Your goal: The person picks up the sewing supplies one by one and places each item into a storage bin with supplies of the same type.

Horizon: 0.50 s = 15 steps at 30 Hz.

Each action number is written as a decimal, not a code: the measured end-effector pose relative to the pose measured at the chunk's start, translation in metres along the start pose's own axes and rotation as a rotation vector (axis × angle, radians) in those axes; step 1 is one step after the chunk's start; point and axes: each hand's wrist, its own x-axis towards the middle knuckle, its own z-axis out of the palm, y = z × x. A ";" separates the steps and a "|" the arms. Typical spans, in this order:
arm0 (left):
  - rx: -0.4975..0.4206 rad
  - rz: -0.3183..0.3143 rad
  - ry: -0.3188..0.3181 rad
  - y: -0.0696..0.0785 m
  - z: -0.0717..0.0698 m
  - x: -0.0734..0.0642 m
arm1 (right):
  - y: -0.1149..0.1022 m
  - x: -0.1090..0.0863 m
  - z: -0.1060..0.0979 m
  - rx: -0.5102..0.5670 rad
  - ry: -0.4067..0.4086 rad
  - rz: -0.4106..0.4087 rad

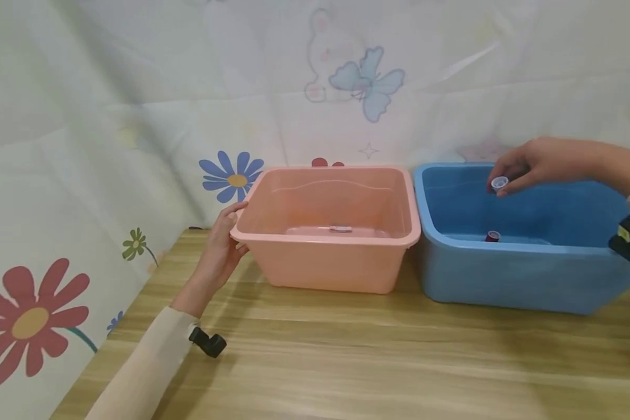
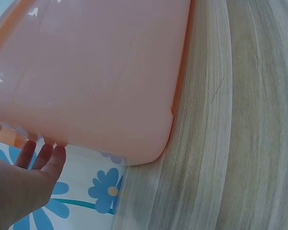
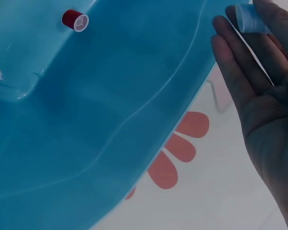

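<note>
My right hand (image 1: 548, 163) pinches a small light-blue thread spool (image 3: 252, 20) between thumb and fingers, above the blue bin (image 1: 504, 280). The spool's round white end faces the head camera. Down on the blue bin's floor lies a dark red thread spool (image 3: 71, 19) with a white end. At the left end of the pink bin (image 1: 325, 265), my left hand (image 1: 219, 248) grips the rim, and its fingertips (image 2: 57, 152) press against the bin's outer side. A small, whitish, flat-looking item (image 1: 340, 229) lies on the pink bin's floor.
Both bins stand side by side on a wood-grain table (image 1: 315, 356), their rims close together. Behind them hangs a pale cloth (image 1: 152, 116) printed with flowers and a butterfly. A black wrist camera (image 1: 208, 342) sits on the left sleeve.
</note>
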 end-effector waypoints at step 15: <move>-0.012 -0.007 0.010 0.007 -0.006 -0.003 | -0.011 0.012 -0.004 -0.018 -0.058 -0.019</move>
